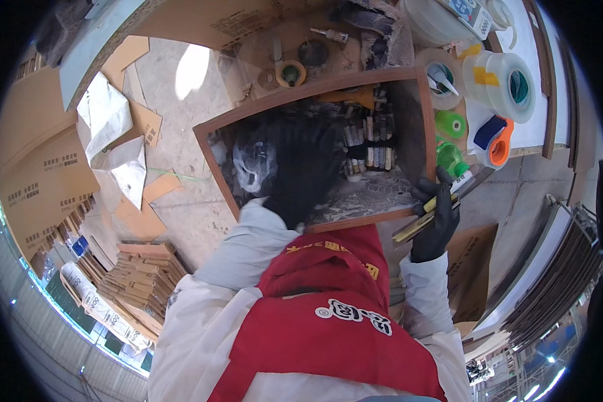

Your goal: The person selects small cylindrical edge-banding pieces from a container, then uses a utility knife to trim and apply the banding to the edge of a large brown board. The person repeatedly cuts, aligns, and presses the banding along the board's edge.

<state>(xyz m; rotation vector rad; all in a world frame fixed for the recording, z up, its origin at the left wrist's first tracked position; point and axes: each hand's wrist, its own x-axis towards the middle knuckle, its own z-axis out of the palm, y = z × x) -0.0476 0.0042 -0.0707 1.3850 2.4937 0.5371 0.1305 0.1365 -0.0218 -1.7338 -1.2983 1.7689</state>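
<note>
My left hand [305,164], in a black glove, reaches down into a brown-framed drawer [211,124]. It is smeared by motion, and its fingers do not show clearly. Short pale and brown sticks [378,157] lie in rows to its right inside the drawer, and a crumpled clear plastic bag [253,161] lies to its left. By the drawer's right front corner, my right hand [437,224], also black-gloved, is closed around several slim yellowish sticks [409,231]. A white-tipped piece and a flat grey strip also stick out past its fingers.
Rolls of clear tape [499,77], a green bottle [451,157] and an orange tape dispenser [499,144] stand right of the drawer. Behind it are a tan tape roll [290,72] and a small tube [329,35]. Stacked wooden strips [137,278] are at lower left.
</note>
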